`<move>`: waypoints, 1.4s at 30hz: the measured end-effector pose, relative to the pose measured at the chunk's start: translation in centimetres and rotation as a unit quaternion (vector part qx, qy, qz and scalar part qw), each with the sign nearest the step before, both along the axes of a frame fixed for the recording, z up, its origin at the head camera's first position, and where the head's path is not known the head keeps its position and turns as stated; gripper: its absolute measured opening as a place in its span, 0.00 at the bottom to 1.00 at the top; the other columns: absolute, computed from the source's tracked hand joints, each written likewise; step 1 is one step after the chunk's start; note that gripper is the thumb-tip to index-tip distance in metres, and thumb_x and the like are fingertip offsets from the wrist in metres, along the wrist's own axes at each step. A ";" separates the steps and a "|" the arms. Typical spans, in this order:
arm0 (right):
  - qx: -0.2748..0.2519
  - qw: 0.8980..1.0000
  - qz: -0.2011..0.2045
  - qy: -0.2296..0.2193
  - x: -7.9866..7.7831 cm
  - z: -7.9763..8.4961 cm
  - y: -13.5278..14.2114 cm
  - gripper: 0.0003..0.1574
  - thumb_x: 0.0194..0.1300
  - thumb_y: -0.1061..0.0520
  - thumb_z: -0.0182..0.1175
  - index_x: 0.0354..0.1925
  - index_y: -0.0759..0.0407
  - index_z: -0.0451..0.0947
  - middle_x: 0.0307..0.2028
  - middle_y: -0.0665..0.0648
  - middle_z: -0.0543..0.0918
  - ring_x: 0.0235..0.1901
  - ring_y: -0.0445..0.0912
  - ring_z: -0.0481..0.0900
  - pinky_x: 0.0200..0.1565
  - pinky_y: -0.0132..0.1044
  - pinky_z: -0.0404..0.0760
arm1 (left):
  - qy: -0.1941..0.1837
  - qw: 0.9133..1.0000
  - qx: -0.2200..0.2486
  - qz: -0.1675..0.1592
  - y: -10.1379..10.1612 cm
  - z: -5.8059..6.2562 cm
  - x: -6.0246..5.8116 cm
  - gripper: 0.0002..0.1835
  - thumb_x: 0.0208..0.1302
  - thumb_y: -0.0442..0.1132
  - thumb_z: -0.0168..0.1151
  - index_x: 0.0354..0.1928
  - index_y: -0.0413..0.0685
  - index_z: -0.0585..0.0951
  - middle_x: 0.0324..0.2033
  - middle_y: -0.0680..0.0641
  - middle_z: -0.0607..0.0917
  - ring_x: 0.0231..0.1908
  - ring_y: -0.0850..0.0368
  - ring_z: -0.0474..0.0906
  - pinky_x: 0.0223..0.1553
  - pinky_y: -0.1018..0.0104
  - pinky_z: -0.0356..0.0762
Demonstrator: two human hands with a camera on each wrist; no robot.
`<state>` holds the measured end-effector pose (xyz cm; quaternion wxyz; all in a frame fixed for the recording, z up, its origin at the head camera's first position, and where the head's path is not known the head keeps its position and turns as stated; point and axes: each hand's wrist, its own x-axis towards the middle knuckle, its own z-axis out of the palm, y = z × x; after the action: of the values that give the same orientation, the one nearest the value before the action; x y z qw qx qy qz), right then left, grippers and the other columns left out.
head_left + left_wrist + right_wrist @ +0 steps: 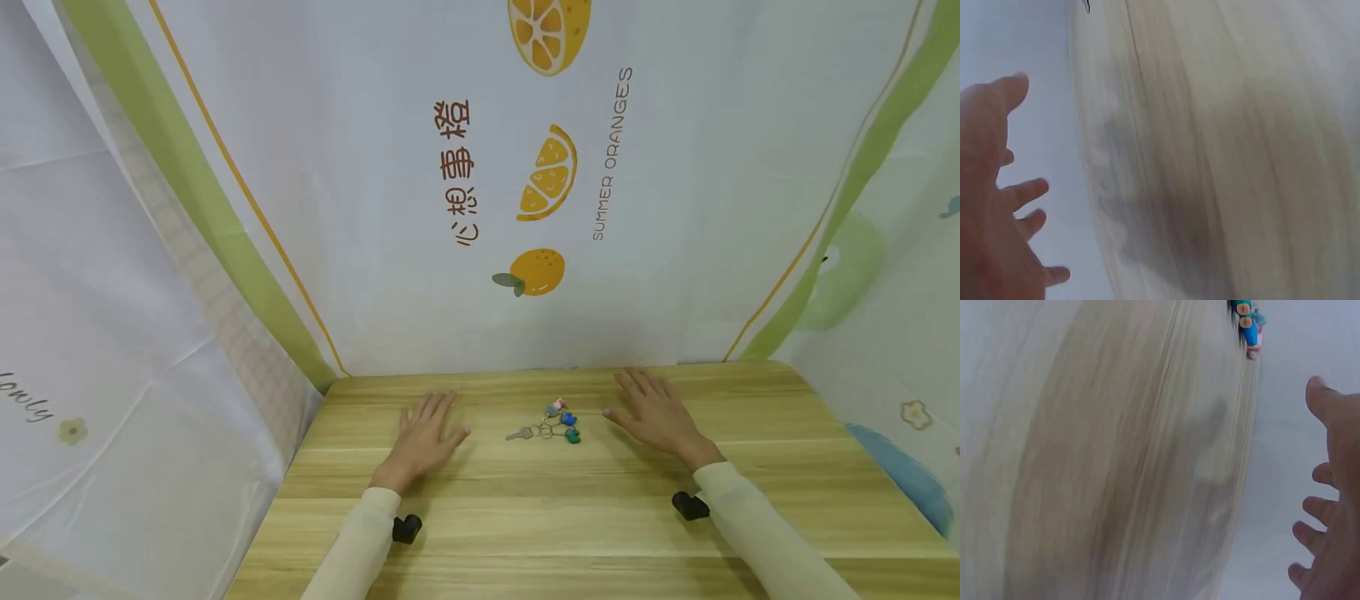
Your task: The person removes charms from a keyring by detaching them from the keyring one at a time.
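A silver key (520, 434) lies on the table, joined to a key ring (547, 431). Fanned out from the ring are three small figure charms: a pink one (557, 407), a blue one (568, 419) and a green one (573, 436). To the left of the key is my left hand (420, 442), its fingers spread and holding nothing. My right hand (657, 419), also spread and without anything in it, is to the right of the charms. In the right wrist view the blue charm (1248, 331) shows at the top edge, apart from the thumb.
The wooden table (525, 525) ends at a white cloth (390, 250) printed with oranges and lettering. More printed cloth hangs on the left (135, 333) and right sides. A black wrist device (407, 529) sits at the left wrist, another (690, 506) at the right.
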<state>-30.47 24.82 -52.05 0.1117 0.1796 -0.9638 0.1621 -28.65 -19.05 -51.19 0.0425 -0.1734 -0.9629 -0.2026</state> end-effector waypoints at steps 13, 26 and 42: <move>-0.048 0.993 0.044 0.096 0.1 0.3 -3.3 0.30 0.72 0.52 0.70 0.65 0.65 0.79 0.57 0.64 0.86 0.57 0.64 0.84 0.57 0.64 0.82 | 0.151 0.986 0.039 -0.067 3.1 0.1 -0.2 0.17 0.74 0.38 0.68 0.60 0.40 0.85 0.48 0.45 0.90 0.51 0.47 0.87 0.52 0.51 0.87; -0.073 0.992 0.069 0.080 0.1 0.3 -8.1 0.11 0.68 0.57 0.74 0.48 0.55 0.88 0.40 0.51 0.87 0.36 0.43 0.82 0.36 0.36 0.82 | 0.152 0.981 0.021 -0.118 8.2 -0.2 0.1 0.08 0.75 0.36 0.66 0.50 0.43 0.89 0.44 0.50 0.90 0.42 0.57 0.86 0.42 0.67 0.85; -0.086 0.991 0.098 0.033 0.3 -1.3 -10.9 0.05 0.67 0.61 0.71 0.35 0.50 0.86 0.34 0.45 0.87 0.31 0.36 0.80 0.37 0.35 0.83 | 0.125 0.986 -0.018 -0.113 12.2 -1.5 -0.2 0.04 0.73 0.36 0.69 0.44 0.47 0.91 0.39 0.53 0.89 0.42 0.59 0.84 0.47 0.70 0.84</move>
<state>-30.20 13.92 -53.34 0.1423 0.2683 -0.9198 0.2484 -28.86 -6.82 -52.65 0.1362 -0.3056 -0.9278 -0.1650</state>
